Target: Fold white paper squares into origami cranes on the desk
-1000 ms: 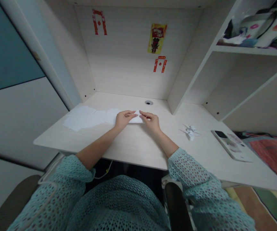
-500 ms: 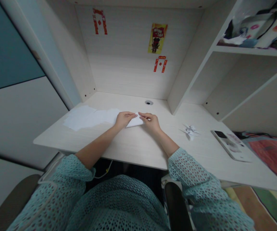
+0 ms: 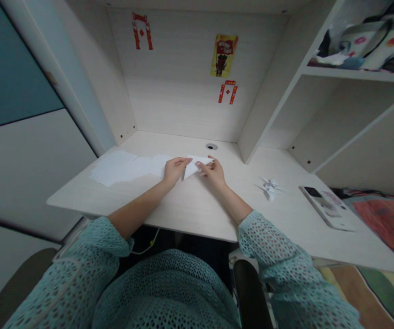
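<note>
A folded white sheet of paper (image 3: 192, 169), roughly triangular, is held between my two hands just above or on the desk. My left hand (image 3: 175, 170) pinches its left corner between thumb and fingers. At the other end, my right hand (image 3: 215, 173) grips the paper, thumb on top and fingers behind. Several loose white paper sheets (image 3: 118, 168) lie spread to the left, reaching up to my left hand. Off to the right rests a small cluster of folded white paper pieces (image 3: 270, 187) with pointed tips.
A white phone (image 3: 327, 208) lies on the desk (image 3: 183, 210) at the right, near a red cloth (image 3: 384, 219). A cable hole (image 3: 211, 146) sits at the back. An upright divider (image 3: 275, 105) rises right of centre. A chair armrest (image 3: 253, 292) is below the desk edge.
The folded paper has turned, its right end now raised and its point toward the lower left. My right hand has shifted its hold along the paper; my left hand stays nearly in place.
</note>
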### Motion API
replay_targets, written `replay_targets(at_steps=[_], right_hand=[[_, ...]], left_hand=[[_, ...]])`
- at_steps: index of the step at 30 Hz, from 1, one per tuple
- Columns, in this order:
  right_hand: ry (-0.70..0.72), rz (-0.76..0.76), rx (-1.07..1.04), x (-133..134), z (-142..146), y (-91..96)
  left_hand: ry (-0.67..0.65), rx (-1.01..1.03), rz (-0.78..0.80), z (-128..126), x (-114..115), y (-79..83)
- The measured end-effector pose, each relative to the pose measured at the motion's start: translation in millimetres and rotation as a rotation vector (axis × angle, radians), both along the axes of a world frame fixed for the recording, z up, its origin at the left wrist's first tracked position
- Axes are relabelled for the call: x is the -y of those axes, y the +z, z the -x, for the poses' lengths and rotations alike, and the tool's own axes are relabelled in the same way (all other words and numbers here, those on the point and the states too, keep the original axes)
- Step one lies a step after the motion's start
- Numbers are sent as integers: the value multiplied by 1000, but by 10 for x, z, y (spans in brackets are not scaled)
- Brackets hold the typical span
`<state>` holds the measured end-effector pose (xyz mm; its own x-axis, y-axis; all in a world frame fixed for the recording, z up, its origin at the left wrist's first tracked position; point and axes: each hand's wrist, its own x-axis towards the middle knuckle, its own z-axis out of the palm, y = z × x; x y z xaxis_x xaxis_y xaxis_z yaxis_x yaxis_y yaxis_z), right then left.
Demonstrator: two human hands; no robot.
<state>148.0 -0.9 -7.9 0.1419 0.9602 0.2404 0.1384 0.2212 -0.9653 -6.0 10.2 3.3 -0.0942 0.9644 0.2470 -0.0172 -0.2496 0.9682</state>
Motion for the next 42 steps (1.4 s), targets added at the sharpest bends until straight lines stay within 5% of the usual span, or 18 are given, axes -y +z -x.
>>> replay_targets(at_steps=[5, 12, 30, 38, 42], right_hand=[[99, 230, -175, 51, 94, 13], [35, 171, -144, 57, 105, 18], [200, 67, 130, -20, -46, 41], [196, 54, 134, -89, -58, -36], [175, 41, 131, -91, -83, -71]], left_hand=[[-27, 0, -10, -60, 62, 3], [-28, 52, 25, -38, 26, -6], [83, 36, -11, -13, -17, -12], [30, 39, 51, 24, -50, -37], [-130, 88, 136, 44, -52, -11]])
